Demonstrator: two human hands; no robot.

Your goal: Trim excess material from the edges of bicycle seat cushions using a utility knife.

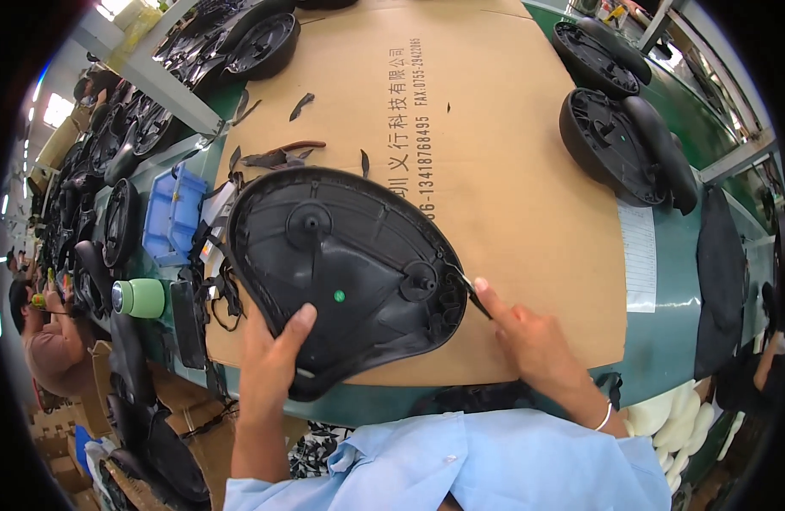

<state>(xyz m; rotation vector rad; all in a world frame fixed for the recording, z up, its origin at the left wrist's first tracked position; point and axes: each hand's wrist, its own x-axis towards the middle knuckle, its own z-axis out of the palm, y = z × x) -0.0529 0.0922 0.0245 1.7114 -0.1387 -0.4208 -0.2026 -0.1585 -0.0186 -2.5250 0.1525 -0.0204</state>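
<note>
A black saddle (pixel 367 255) lies tilted with its ribbed underside up, showing two round posts and a small green sticker. My left hand (pixel 273 353) is closed round its lower left edge, thumb on the inner face. My right hand (pixel 535 341) grips a slim dark-handled tool (pixel 479 305) with a metal end, index finger stretched along it. The tool's metal end reaches the saddle's right rim, next to folded black cover material. Its very tip is hard to make out.
Beneath the saddle is a cardboard sheet (pixel 512 170) on a green table, with black scraps (pixel 301 106) and red-handled pliers (pixel 299 146). More saddles (pixel 610 140) stand at the right. A blue bin (pixel 173 213) and a green-lidded jar (pixel 139 298) are at the left. A person sits far left.
</note>
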